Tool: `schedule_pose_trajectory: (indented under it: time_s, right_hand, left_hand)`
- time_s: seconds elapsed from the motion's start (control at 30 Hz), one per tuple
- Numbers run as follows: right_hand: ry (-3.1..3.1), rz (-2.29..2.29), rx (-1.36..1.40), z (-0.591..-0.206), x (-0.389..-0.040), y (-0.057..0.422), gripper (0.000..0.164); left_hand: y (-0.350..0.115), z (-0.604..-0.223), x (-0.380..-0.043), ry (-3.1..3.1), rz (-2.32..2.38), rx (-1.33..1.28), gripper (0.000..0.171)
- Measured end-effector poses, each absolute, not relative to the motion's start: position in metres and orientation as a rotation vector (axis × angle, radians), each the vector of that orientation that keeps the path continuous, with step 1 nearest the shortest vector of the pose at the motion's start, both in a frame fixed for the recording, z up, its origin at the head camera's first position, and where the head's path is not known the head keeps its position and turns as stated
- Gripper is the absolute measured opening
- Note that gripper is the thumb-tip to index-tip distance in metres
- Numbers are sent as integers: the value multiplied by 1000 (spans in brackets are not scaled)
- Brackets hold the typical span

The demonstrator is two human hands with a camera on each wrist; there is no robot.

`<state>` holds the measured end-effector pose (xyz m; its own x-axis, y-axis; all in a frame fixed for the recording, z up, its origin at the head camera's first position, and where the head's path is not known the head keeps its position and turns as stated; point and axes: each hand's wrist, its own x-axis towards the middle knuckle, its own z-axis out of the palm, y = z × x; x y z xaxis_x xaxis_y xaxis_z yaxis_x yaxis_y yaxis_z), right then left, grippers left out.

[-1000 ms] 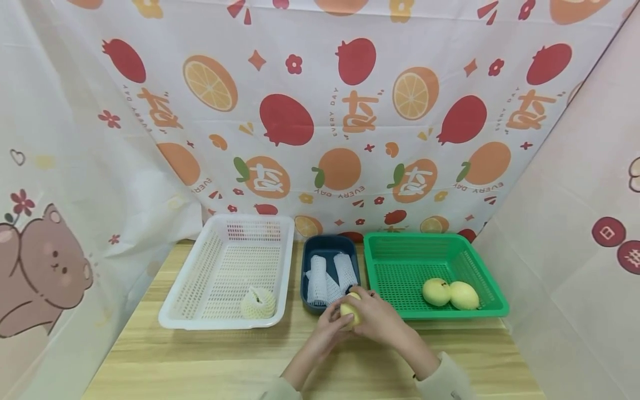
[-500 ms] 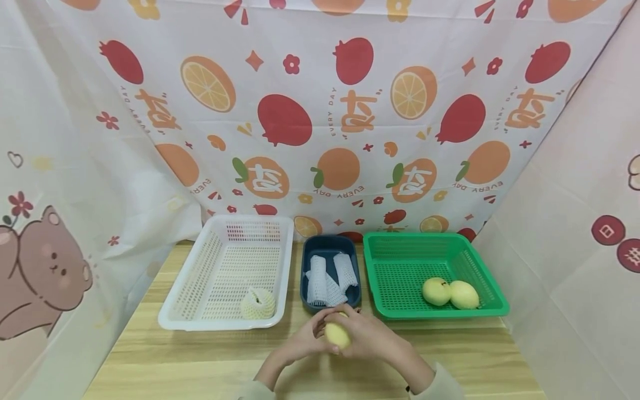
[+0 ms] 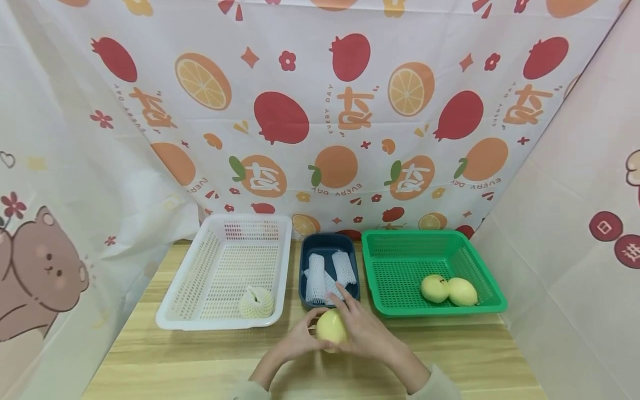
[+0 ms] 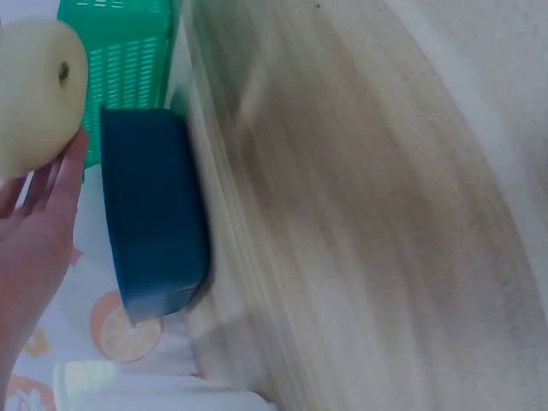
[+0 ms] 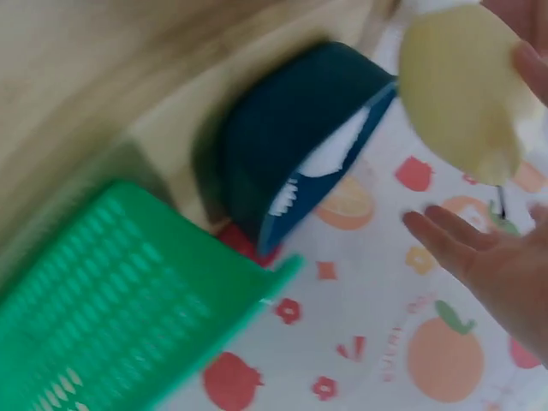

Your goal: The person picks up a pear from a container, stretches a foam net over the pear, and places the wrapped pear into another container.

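A pale yellow pear point(image 3: 331, 326) is above the table just in front of the dark blue tray point(image 3: 304, 294). My left hand point(image 3: 296, 340) holds it from the left side, thumb below and fingers behind. In the left wrist view the pear point(image 4: 36, 94) shows its stem end above the palm. My right hand point(image 3: 369, 335) is beside the fruit, its fingers stretched toward the tray; the right wrist view shows those fingers spread, apart from the pear point(image 5: 458, 86). Several white foam net sleeves point(image 3: 316, 278) lie in the tray.
At left stands a white basket point(image 3: 175, 316) with a fruit in a pale yellow foam net point(image 3: 257, 303). A green basket point(image 3: 395, 311) at right contains two yellow pears point(image 3: 435, 289). A fruit-printed cloth point(image 3: 300, 66) hangs behind the table point(image 3: 165, 366).
Both hands first drew the pear nearer the body, away from the tray. Since then my right hand has loosened from it and stretched its fingers forward, while the left keeps hold.
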<state>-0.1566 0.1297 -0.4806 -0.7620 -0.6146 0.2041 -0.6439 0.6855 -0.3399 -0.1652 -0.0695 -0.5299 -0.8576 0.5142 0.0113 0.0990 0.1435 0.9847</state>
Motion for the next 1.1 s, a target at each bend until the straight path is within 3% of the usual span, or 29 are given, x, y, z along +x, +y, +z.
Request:
schedule_pose_trajectory:
  time_s: [0.13, 0.37, 0.7, 1.1]
  right_hand:
    - [-2858, 1032, 917, -492, -160, 133, 109]
    - [-2875, 1598, 786, -518, -164, 135, 89]
    - [-2817, 1862, 753, -549, -165, 135, 77]
    - [-2851, 1773, 808, -573, -161, 135, 74]
  left_hand:
    - [-71, -533, -167, 2095, 1866, 547, 70]
    - [-73, -537, -165, 2136, 1854, 575, 73]
    - [-73, -546, -163, 2336, 1585, 656, 76]
    - [-68, -559, -155, 2446, 1473, 684, 73]
